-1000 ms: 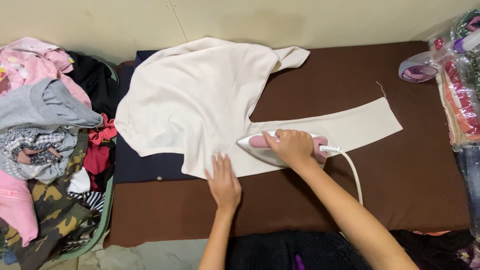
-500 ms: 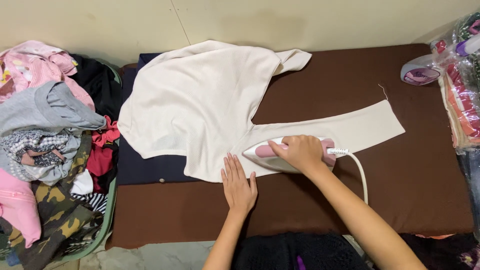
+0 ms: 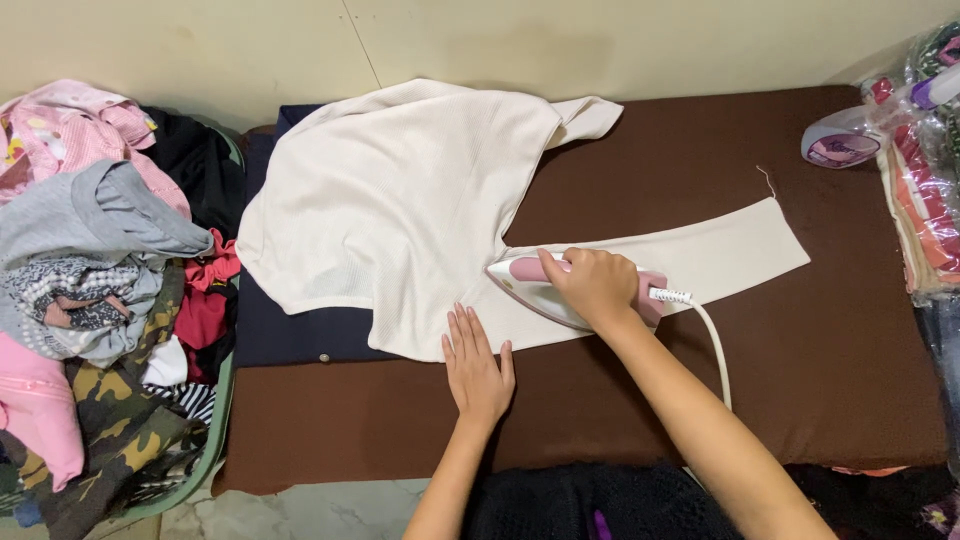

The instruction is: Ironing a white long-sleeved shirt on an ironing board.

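A cream long-sleeved top [image 3: 400,200] lies spread on a brown ironing surface [image 3: 820,330], one sleeve stretched out to the right. My right hand [image 3: 595,285] grips the handle of a pink and white iron [image 3: 530,285] resting on that sleeve near the armpit, its tip pointing left. The iron's white cord [image 3: 715,345] trails down toward me. My left hand [image 3: 478,365] lies flat with fingers together on the lower hem of the top, just left of and below the iron.
A green basket [image 3: 215,440] piled with mixed clothes stands at the left. A dark navy garment [image 3: 290,335] lies under the top. A spray bottle [image 3: 850,140] and bagged folded clothes [image 3: 930,200] sit at the right edge. The wall runs along the back.
The iron has slid along the sleeve with my right hand. My left hand has shifted slightly, staying flat on the hem.
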